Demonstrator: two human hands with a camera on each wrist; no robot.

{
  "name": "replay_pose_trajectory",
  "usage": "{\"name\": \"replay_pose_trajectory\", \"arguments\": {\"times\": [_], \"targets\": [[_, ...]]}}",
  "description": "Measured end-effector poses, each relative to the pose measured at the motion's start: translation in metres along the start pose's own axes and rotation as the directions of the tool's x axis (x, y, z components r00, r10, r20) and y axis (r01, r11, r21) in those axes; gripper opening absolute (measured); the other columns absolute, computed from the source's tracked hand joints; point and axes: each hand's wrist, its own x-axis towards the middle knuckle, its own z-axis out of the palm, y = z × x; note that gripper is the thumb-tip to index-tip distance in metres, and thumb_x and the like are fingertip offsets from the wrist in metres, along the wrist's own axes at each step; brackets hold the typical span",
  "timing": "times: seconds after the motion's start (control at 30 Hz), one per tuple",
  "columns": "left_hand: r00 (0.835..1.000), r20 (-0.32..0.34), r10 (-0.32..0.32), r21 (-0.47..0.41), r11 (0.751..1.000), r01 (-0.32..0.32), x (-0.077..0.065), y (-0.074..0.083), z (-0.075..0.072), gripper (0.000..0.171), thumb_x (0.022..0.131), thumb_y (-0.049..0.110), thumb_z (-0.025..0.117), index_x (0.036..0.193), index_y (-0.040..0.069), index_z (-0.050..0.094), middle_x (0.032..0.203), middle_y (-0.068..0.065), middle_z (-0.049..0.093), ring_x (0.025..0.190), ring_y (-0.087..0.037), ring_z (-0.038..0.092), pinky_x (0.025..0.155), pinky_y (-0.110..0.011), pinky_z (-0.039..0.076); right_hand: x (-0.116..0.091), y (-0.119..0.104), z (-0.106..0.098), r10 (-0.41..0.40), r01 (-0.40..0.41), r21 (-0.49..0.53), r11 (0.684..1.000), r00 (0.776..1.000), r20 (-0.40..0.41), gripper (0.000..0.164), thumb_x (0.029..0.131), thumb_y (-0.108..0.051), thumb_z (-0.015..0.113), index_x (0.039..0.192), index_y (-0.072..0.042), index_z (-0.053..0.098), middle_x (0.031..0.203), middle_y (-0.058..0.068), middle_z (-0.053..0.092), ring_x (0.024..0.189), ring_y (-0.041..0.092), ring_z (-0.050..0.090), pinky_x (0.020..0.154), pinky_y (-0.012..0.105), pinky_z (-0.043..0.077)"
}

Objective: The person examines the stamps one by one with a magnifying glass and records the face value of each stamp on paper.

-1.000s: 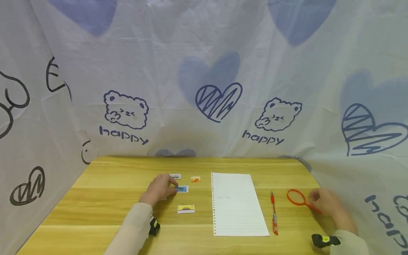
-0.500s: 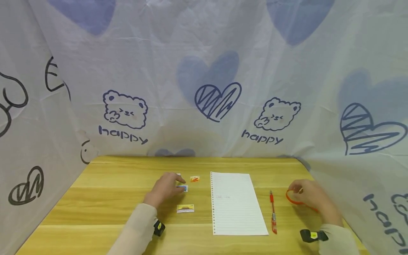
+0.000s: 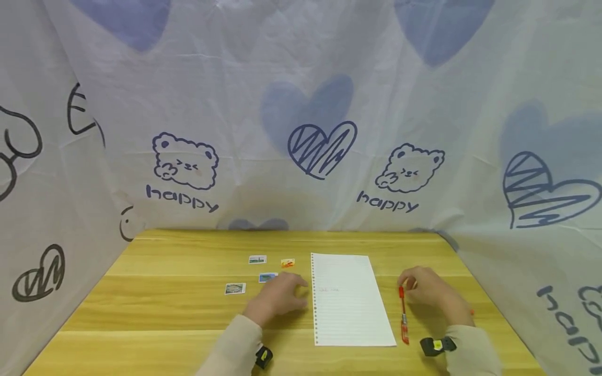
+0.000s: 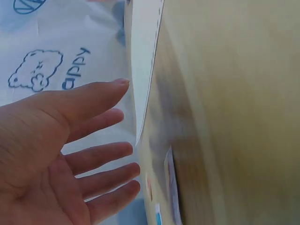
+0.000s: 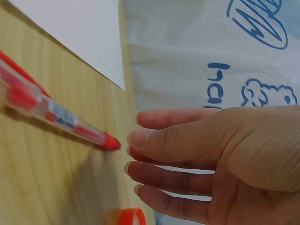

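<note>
My left hand (image 3: 280,297) hovers just left of a lined sheet of paper (image 3: 352,313), its fingers loose with nothing in them. In the left wrist view, that hand (image 4: 61,154) shows spread fingers beside the paper's edge (image 4: 144,56). Over the upper end of a red pen (image 3: 403,313) is my right hand (image 3: 425,287). Seen from the right wrist, the fingers of this hand (image 5: 183,159) stand apart from the pen (image 5: 65,117). A red magnifying glass (image 5: 132,217) is mostly hidden behind the right hand in the head view.
Small stamp-like picture cards lie left of the paper: a green-and-white one (image 3: 257,259), a yellow-red one (image 3: 288,262), a blue one (image 3: 267,277) and a greyish one (image 3: 235,288). A printed cloth (image 3: 254,104) hangs behind the wooden table (image 3: 141,313).
My left hand has moved right and nearer, uncovering the cards at the back and covering the yellow one in front. My right hand has moved left from the magnifying glass to the pen.
</note>
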Motion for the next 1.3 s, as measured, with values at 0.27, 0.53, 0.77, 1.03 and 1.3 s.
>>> {"name": "replay_pose_trajectory", "arguments": {"times": [0.27,0.53,0.77,1.03,1.3], "targets": [[0.997,0.047,-0.054,0.076,0.996,0.051,0.001,0.017,0.01,0.052,0.083,0.029,0.085,0.128,0.008,0.07,0.13,-0.01,0.072,0.119,-0.031,0.068,0.101,-0.047,0.057,0.006,-0.004,0.01,-0.003,0.003,-0.044,0.999,1.0,0.016,0.023,0.078,0.011,0.072,0.092,-0.008,0.073,0.086,0.008,0.071,0.079,0.018,0.061,0.07,0.034,0.054],[0.993,0.073,-0.094,0.137,0.987,0.083,0.001,0.021,0.017,0.059,0.082,0.035,0.085,0.132,0.011,0.068,0.126,-0.009,0.07,0.114,-0.029,0.067,0.095,-0.046,0.058,0.009,-0.002,0.015,0.052,-0.052,-0.083,0.995,0.999,-0.003,0.026,0.078,0.012,0.072,0.093,-0.009,0.077,0.087,0.007,0.072,0.079,0.018,0.059,0.072,0.036,0.055],[0.989,0.073,-0.125,0.167,0.98,0.111,0.001,0.023,0.018,0.054,0.082,0.036,0.084,0.129,0.014,0.071,0.131,-0.009,0.07,0.118,-0.03,0.067,0.095,-0.049,0.058,0.007,0.002,0.016,0.077,-0.078,-0.083,0.993,0.997,-0.012,0.029,0.076,0.014,0.071,0.09,-0.01,0.077,0.084,0.008,0.071,0.076,0.018,0.058,0.069,0.035,0.052],[0.99,0.068,-0.122,0.165,0.98,0.109,0.001,0.023,0.019,0.053,0.082,0.035,0.085,0.128,0.015,0.072,0.131,-0.009,0.07,0.118,-0.031,0.067,0.095,-0.05,0.059,0.008,0.005,0.021,0.073,-0.075,-0.109,0.991,0.997,-0.024,0.028,0.077,0.012,0.072,0.089,-0.012,0.077,0.085,0.006,0.072,0.078,0.019,0.058,0.071,0.035,0.052],[0.99,0.06,-0.128,0.14,0.983,0.118,0.0,0.024,0.017,0.052,0.081,0.034,0.087,0.127,0.015,0.073,0.13,-0.01,0.07,0.118,-0.032,0.067,0.094,-0.051,0.059,0.008,0.003,0.024,0.026,-0.03,-0.122,0.992,0.999,-0.032,0.027,0.076,0.013,0.07,0.083,-0.013,0.073,0.082,0.007,0.071,0.076,0.017,0.057,0.071,0.035,0.052]]}}
